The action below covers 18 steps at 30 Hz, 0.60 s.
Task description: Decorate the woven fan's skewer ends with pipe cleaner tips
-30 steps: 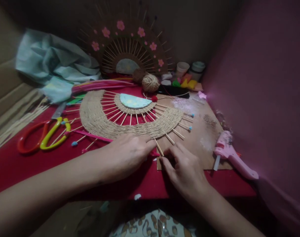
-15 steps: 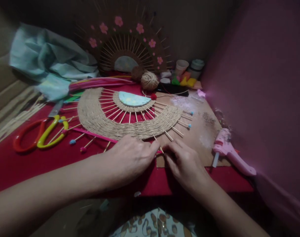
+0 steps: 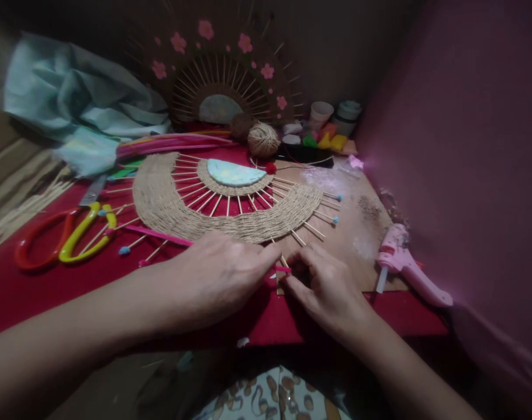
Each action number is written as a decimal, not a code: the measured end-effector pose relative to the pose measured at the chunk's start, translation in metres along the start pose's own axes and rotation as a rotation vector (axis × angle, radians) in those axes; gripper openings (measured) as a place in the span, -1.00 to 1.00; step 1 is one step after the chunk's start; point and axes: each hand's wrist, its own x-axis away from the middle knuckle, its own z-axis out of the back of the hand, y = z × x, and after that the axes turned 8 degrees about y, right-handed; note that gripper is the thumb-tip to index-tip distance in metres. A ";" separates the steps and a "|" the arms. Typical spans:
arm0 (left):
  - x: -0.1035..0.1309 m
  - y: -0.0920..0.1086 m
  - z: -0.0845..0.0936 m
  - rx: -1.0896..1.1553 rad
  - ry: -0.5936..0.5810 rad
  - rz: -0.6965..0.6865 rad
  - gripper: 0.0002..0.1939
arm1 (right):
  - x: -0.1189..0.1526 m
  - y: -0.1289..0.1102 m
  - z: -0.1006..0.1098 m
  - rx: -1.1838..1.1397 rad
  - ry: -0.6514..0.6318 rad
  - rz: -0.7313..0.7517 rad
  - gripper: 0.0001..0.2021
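The right hand (image 3: 329,286)'s fingers curl narrowly at a stick (image 3: 284,261) and the pink strip (image 3: 283,269)'s tip, grip unclear; the left hand (image 3: 226,265), over the strip, hides its fingers. Beyond lies the woven fan (image 3: 222,226). The tip now crosses the stick, nearer the right fingers than before.

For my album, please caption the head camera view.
Left hand and right hand at a pink strip by the edge of a woven fan, between scissors and glue gun.

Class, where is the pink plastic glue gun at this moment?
In the head view, the pink plastic glue gun lies on the right, across the near right corner of the flat brown cardboard sheet, right of the person's bare right hand.
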 end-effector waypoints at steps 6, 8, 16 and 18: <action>-0.007 0.000 -0.004 0.023 -0.018 0.063 -0.87 | 0.007 0.000 -0.008 0.073 0.156 0.094 -0.88; -0.008 0.001 -0.006 0.001 -0.026 0.053 -0.88 | 0.008 0.001 -0.012 0.099 0.209 0.136 -0.87; -0.007 0.003 -0.009 -0.097 -0.006 0.034 -0.89 | 0.012 0.002 -0.019 0.336 0.378 0.300 -0.81; -0.007 0.003 -0.010 -0.111 0.020 0.024 -0.88 | 0.013 0.002 -0.021 0.376 0.400 0.334 -0.79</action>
